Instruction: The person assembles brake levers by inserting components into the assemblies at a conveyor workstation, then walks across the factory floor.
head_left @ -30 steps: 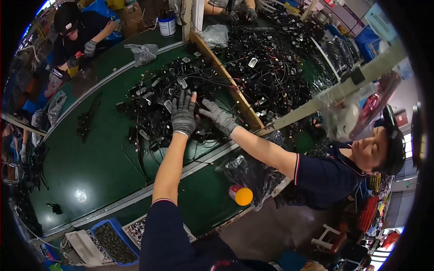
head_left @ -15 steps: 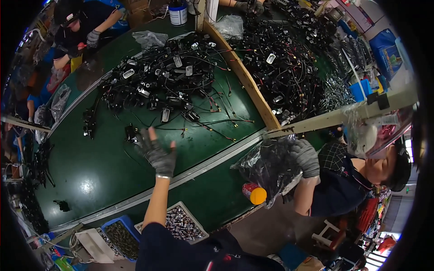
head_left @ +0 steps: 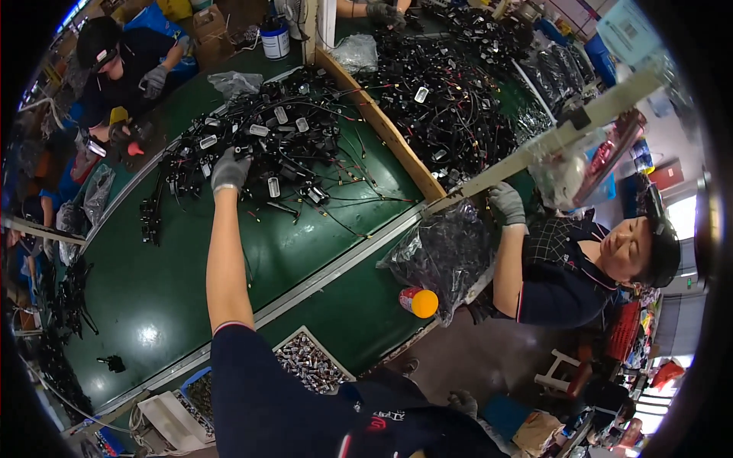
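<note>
My left hand (head_left: pixel 230 169), in a grey work glove, reaches into the near left side of a heap of black wired parts (head_left: pixel 286 149). Its fingers are bent down among the parts; what they grip, if anything, is hidden. Several pieces in the heap have pale rectangular faces, and thin leads with red and yellow ends trail to the right. My right hand (head_left: pixel 462 401), also gloved, hangs low beside my body, away from the bench. Its fingers are too small and dark to make out.
A wooden divider (head_left: pixel 382 126) separates a second heap (head_left: pixel 450 99). Nearer me are a metal rail (head_left: pixel 305 288), a tray of small metal pieces (head_left: pixel 309 362), a yellow-lidded jar (head_left: pixel 418 302) and a black plastic bag (head_left: pixel 443 248). One co-worker (head_left: pixel 565 252) stands right, another (head_left: pixel 126 69) far left.
My left hand has moved forward and left from the bare green bench into the heap, its spread fingers now bent. My right hand has come into view. The co-worker's raised hand has shifted off the bag.
</note>
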Action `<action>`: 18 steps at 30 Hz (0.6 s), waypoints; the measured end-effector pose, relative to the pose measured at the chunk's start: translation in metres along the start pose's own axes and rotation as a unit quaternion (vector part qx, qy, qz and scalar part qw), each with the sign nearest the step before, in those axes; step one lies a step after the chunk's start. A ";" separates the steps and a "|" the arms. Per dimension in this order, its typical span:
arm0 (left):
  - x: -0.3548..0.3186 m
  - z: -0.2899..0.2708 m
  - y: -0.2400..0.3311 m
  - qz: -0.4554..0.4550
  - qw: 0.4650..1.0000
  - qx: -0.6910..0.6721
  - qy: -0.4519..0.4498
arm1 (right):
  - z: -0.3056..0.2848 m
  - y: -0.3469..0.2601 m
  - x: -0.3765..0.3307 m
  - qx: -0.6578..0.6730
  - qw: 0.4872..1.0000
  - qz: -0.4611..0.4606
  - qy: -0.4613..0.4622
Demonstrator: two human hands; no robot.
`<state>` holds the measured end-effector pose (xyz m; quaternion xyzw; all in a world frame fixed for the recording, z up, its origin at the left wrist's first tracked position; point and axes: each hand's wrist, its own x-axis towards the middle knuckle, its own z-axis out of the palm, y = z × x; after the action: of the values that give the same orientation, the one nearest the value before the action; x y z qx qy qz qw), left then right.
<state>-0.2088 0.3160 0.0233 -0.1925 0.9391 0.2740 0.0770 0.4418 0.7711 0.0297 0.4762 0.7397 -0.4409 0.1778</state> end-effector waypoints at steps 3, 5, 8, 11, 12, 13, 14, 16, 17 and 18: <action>-0.042 0.054 -0.026 0.233 0.963 -0.095 0.095 | -0.002 0.003 -0.004 0.004 1.000 0.026 -0.011; -0.127 0.071 -0.012 0.301 0.943 -0.049 0.132 | 0.001 0.051 0.008 0.014 1.000 0.018 -0.004; -0.240 0.106 0.000 0.286 0.958 -0.036 -0.004 | 0.005 0.137 0.015 0.045 0.999 -0.009 -0.006; -0.316 0.160 -0.012 0.343 0.939 0.033 -0.025 | -0.003 0.194 0.008 0.025 0.999 0.013 0.016; -0.336 0.161 -0.034 0.313 0.949 0.026 -0.033 | -0.005 0.204 0.016 0.008 1.000 0.005 -0.001; -0.359 0.167 -0.044 0.307 0.950 0.033 -0.050 | -0.009 0.218 0.018 -0.005 1.000 0.005 -0.002; -0.380 0.173 -0.047 0.303 0.950 0.036 -0.069 | -0.016 0.231 0.020 -0.018 1.000 0.004 0.001; -0.425 0.181 -0.021 0.342 0.930 0.089 -0.103 | -0.019 0.269 0.030 -0.022 1.000 0.015 0.010; -0.443 0.180 -0.013 0.368 0.910 0.141 -0.130 | -0.022 0.290 0.042 -0.025 1.000 0.013 0.008; -0.457 0.185 -0.009 0.366 0.911 0.142 -0.126 | -0.021 0.312 0.053 -0.029 0.999 0.012 0.005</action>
<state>0.2199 0.5558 -0.0216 0.2135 0.9553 0.1689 0.1153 0.6881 0.8665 -0.1451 0.4822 0.7472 -0.4146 0.1930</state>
